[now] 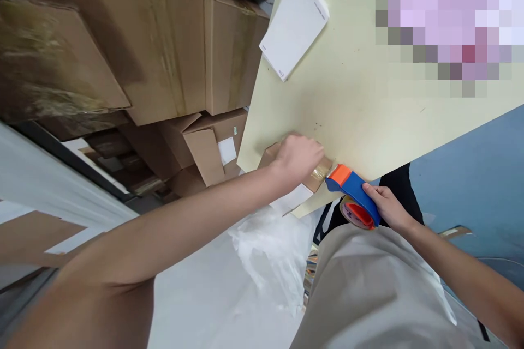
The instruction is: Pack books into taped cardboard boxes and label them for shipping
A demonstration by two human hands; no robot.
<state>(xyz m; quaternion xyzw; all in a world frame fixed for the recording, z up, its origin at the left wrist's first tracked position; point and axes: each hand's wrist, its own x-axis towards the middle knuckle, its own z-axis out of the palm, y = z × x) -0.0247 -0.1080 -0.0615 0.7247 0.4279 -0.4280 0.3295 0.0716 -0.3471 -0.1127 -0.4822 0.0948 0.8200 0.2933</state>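
Your left hand (pixel 301 158) bears down on the small box (pixel 314 181), fingers curled and partly hidden, so whether they grasp the cardboard or only press it cannot be told; your right hand (pixel 387 204) grasps the blue dispenser (pixel 359 192), thumb along its side. The box sits at the desk's near left corner, with glossy tape (pixel 321 172) on its right end and the dispenser's orange head (pixel 340 175) right beside that end. You seem to be partway through taping the box, and the next move likely calls for keeping it steady while you hold the dispenser's edge firm against the cardboard, to draw the strip or cut it. The pale desk (pixel 360 87) spreads toward the far right, with white sheets (pixel 295 22) on its far left part; the far right is masked beyond telling. Past it, brown cartons (pixel 172 49) pile up on your left, white plastic (pixel 270 262) bunches on the near side, and a blue surface (pixel 470 169), floor or wall, fills the right.
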